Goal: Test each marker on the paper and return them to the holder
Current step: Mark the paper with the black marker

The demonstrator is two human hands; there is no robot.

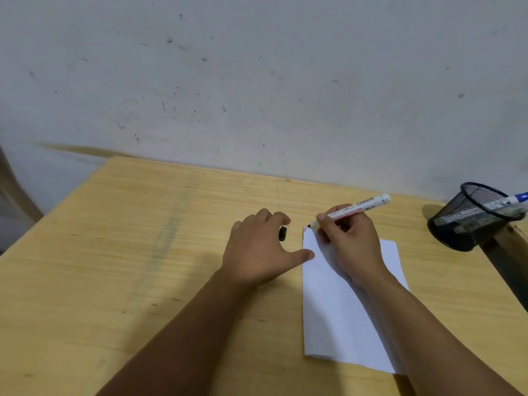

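A white sheet of paper (337, 304) lies on the wooden table (143, 252). My right hand (348, 238) grips an uncapped white marker (357, 208), its dark tip touching the paper's top left corner beside small red marks. My left hand (257, 247) rests to the left of the sheet, thumb pressing on the paper's edge, fingers curled around a black cap (282, 233). A black mesh holder (474, 217) stands at the far right with a blue-capped marker (511, 202) leaning in it.
The table's back edge runs along a scuffed grey wall (257, 81). A dark gap (511, 267) shows at the table's right side below the holder. A chair back (11, 192) is partly visible at the far left.
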